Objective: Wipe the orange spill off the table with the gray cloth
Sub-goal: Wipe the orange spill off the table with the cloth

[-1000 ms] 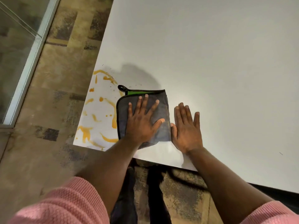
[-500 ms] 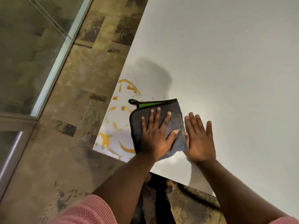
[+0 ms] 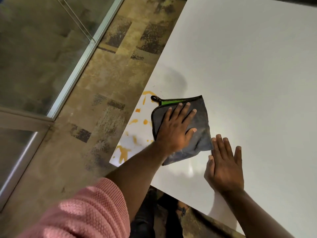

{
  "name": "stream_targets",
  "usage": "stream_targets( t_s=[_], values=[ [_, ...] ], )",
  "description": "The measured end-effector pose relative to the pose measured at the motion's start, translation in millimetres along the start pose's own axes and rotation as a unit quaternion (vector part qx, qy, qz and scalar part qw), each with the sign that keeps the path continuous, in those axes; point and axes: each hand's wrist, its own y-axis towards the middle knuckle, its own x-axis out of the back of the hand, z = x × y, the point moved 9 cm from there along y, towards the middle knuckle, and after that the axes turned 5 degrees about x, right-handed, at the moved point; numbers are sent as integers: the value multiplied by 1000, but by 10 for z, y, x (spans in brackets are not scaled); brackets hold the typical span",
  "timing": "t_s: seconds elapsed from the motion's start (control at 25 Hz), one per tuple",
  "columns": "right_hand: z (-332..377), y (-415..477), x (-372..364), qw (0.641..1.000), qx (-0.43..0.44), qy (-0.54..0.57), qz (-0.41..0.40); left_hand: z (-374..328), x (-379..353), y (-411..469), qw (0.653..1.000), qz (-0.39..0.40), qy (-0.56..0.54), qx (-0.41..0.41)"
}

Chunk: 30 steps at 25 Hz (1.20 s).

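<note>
Head view: the left hand lay flat, fingers spread, pressing the gray cloth onto the white counter. The right hand rested open, palm down, just right of the cloth, holding nothing. The orange spill streaked the counter corner left of the left hand. Wiping looked mid-course; the next stroke should push the cloth left across those streaks.

- Your gray cloth, folded, black-edged with a green strip, lies flat under your left hand
- Orange spill streaks the table corner, left of that hand
</note>
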Motion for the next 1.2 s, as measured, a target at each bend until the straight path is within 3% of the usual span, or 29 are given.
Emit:
stream_targets(
  t_s=[0.12,0.2,0.44,0.68,0.84,1.0,1.2],
  values=[
    [9,57,70,1000,8,18,-23,-141,-117,106,983,78,17,-166],
    [-18,235,118,999,14,28,-34,-151,-175,112,977,90,20,-194],
    [141,729,107,999,13,27,-24,141,-69,201,998,-7,-22,-53],
    [150,696,158,997,14,8,-70,413,-86,355,995,-11,-25,99],
    [147,703,126,998,8,-3,-59,703,-62,553,984,-15,-22,175],
    [138,712,100,999,4,-4,-54,974,-15,725,977,-8,-29,209],
    [131,715,88,999,-6,-5,-43,739,-100,384,981,-2,-29,191]
  ],
)
